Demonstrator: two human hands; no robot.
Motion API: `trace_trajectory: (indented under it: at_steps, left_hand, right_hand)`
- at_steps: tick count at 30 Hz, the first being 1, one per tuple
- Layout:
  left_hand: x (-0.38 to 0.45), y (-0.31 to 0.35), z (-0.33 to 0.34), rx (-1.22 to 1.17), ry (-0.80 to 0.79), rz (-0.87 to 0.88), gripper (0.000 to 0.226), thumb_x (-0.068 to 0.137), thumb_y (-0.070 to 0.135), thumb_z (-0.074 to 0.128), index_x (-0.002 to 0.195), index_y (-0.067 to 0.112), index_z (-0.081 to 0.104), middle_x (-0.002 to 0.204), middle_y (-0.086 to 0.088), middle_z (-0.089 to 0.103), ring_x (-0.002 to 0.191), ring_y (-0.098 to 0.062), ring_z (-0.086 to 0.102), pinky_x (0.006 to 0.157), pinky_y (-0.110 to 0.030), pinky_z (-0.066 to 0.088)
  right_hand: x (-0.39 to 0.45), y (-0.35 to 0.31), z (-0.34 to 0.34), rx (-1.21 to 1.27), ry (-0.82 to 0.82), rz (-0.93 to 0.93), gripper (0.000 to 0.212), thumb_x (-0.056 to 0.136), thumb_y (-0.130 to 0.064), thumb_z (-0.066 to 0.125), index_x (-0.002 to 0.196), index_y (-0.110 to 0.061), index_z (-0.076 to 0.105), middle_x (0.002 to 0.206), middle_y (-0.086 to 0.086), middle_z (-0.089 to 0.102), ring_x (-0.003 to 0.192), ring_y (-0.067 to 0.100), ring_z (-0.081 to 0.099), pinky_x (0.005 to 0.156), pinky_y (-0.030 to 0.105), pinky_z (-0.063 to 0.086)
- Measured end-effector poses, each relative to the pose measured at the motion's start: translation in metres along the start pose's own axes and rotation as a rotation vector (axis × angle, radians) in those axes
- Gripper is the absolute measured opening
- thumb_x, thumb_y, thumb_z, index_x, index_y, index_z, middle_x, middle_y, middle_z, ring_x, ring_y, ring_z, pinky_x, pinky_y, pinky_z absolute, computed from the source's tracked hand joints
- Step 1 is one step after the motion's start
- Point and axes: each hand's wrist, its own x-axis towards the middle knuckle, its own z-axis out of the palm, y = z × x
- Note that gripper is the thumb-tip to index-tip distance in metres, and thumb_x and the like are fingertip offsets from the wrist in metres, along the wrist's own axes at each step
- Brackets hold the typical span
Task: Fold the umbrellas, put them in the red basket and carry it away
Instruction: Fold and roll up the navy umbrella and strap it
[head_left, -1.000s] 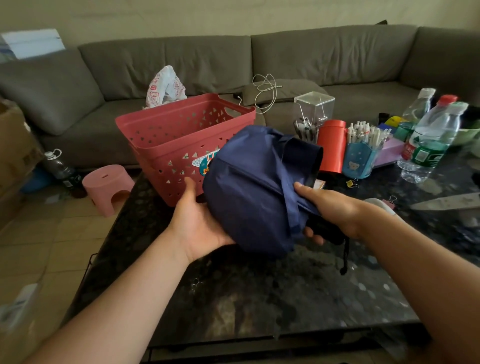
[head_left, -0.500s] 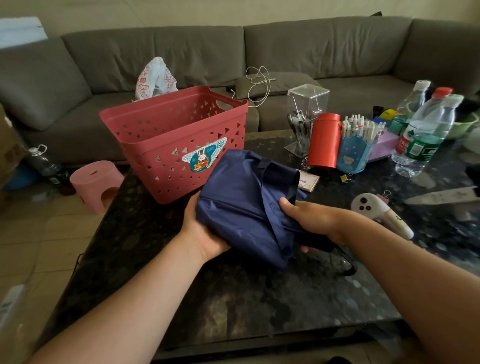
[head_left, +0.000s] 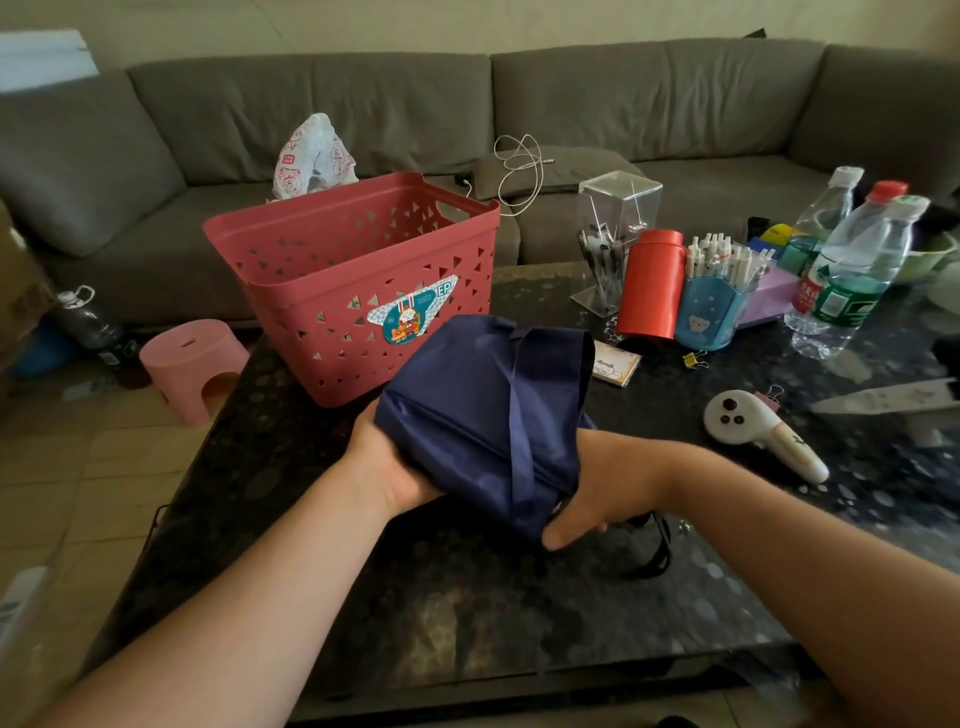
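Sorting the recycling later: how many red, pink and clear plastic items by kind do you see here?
Red basket: 1
Red canister: 1
Pink stool: 1
Clear water bottles: 2
Total: 5

Two bare forearms enter from the bottom edge, no sleeves in view. Left hand and right hand are bare: no gloves, rings, watch or bands visible. Fingernails too hidden to tell.
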Motion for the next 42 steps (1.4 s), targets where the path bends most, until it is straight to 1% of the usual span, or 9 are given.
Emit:
trace_trajectory:
  at_steps: [8, 15, 21, 24, 27, 29, 34, 38, 42]
  left_hand:
    - [-0.001, 0.003, -0.002, 0.020, 0.132, 0.009, 0.063, 0.098, 0.073, 0.042, 0.121, 0.024, 0.075, 0.118, -0.017, 0.077, 0.112, -0.043, 0.066, 0.086, -0.058, 0.055]
    - [0.001, 0.018, -0.009, 0.269, 0.186, 0.212, 0.081, 0.088, 0.092, 0.026, 0.118, 0.032, 0.071, 0.110, -0.005, 0.075, 0.105, -0.031, 0.068, 0.098, -0.054, 0.053]
    - [0.005, 0.007, -0.016, 0.893, 0.243, 0.943, 0.035, 0.092, 0.032, 0.079, 0.073, 0.019, 0.052, 0.066, 0.008, 0.051, 0.062, -0.011, 0.045, 0.063, -0.031, 0.040]
    - [0.002, -0.010, -0.007, 0.976, 0.012, 0.707, 0.023, 0.101, 0.024, 0.068, 0.079, 0.019, 0.069, 0.076, 0.004, 0.071, 0.067, -0.010, 0.066, 0.062, -0.028, 0.050]
    - [0.011, -0.027, -0.002, 0.803, -0.074, 0.332, 0.019, 0.108, 0.016, 0.054, 0.109, 0.026, 0.070, 0.120, 0.002, 0.072, 0.116, -0.019, 0.068, 0.099, -0.043, 0.054]
    - [0.018, -0.030, 0.001, 0.548, -0.084, 0.219, 0.027, 0.107, 0.010, 0.048, 0.124, 0.018, 0.067, 0.131, -0.002, 0.067, 0.127, -0.030, 0.063, 0.104, -0.049, 0.051]
    - [0.031, -0.026, -0.009, 0.394, 0.060, 0.194, 0.021, 0.106, -0.004, 0.048, 0.115, 0.010, 0.061, 0.113, -0.011, 0.068, 0.078, -0.010, 0.074, 0.064, -0.024, 0.060]
    - [0.029, -0.005, -0.020, 0.414, 0.201, 0.152, 0.025, 0.112, 0.012, 0.041, 0.092, 0.012, 0.057, 0.054, 0.002, 0.069, 0.040, -0.007, 0.064, 0.038, -0.020, 0.050]
    - [0.032, 0.012, -0.024, 0.529, 0.360, 0.287, 0.033, 0.100, -0.004, 0.048, 0.121, 0.013, 0.067, 0.099, -0.014, 0.076, 0.075, -0.025, 0.070, 0.058, -0.030, 0.054]
  right_hand:
    - [0.013, 0.011, -0.005, -0.113, 0.195, 0.076, 0.030, 0.080, -0.017, 0.074, 0.107, -0.014, 0.060, 0.082, 0.011, 0.077, 0.067, 0.025, 0.074, 0.072, 0.038, 0.062]
    - [0.014, 0.029, -0.030, -0.233, 0.449, 0.066, 0.012, 0.080, -0.017, 0.076, 0.080, -0.016, 0.064, 0.064, -0.004, 0.069, 0.058, 0.011, 0.067, 0.060, 0.027, 0.056]
    - [0.017, 0.037, -0.049, -0.411, 0.633, 0.051, 0.024, 0.082, -0.027, 0.076, 0.077, -0.025, 0.052, 0.076, -0.003, 0.058, 0.075, 0.022, 0.058, 0.061, 0.035, 0.043]
    - [0.014, 0.032, -0.054, -0.437, 0.693, 0.064, 0.033, 0.082, -0.026, 0.076, 0.073, -0.028, 0.045, 0.072, -0.006, 0.052, 0.069, 0.020, 0.051, 0.060, 0.032, 0.036]
    - [0.012, 0.028, -0.056, -0.487, 0.708, 0.021, 0.028, 0.079, -0.028, 0.081, 0.079, -0.019, 0.054, 0.071, -0.005, 0.054, 0.070, 0.024, 0.057, 0.061, 0.034, 0.041]
    - [0.013, 0.025, -0.051, -0.543, 0.717, -0.045, 0.030, 0.076, -0.026, 0.085, 0.089, -0.012, 0.062, 0.080, 0.002, 0.061, 0.077, 0.028, 0.063, 0.064, 0.036, 0.046]
    - [0.026, 0.035, -0.034, -0.696, 0.493, 0.066, 0.048, 0.094, -0.031, 0.070, 0.138, -0.015, 0.063, 0.129, 0.014, 0.068, 0.120, 0.035, 0.064, 0.099, 0.043, 0.050]
    - [0.031, 0.043, -0.019, -0.638, 0.455, 0.015, 0.057, 0.091, -0.041, 0.068, 0.145, -0.042, 0.049, 0.109, 0.005, 0.067, 0.104, 0.032, 0.067, 0.084, 0.038, 0.051]
    - [0.036, 0.046, -0.023, -0.567, 0.470, 0.097, 0.048, 0.083, -0.047, 0.070, 0.130, -0.045, 0.057, 0.096, -0.011, 0.040, 0.103, 0.025, 0.060, 0.091, 0.038, 0.051]
